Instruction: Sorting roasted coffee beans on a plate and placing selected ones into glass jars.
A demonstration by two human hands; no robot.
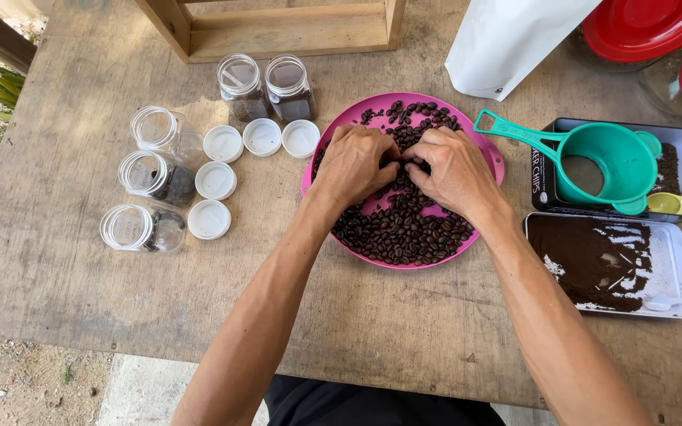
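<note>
A round pink plate (pixel 479 146) sits in the middle of the wooden table, covered with dark roasted coffee beans (pixel 400 229). Both hands rest on the beans near the plate's centre. My left hand (pixel 354 164) lies palm down with fingers curled into the beans. My right hand (pixel 455 170) meets it fingertip to fingertip, fingers bent onto the beans too. Whether either hand pinches any beans is hidden under the fingers.
Several clear plastic jars (pixel 151 173) and white lids (pixel 216 180) lie left of the plate. Right of it are a teal funnel (pixel 605 162) on a dark tray, a white tray of ground coffee (pixel 601 264), a white bag (pixel 507 39) and red lids (pixel 649 24). A wooden frame (pixel 278 31) stands behind.
</note>
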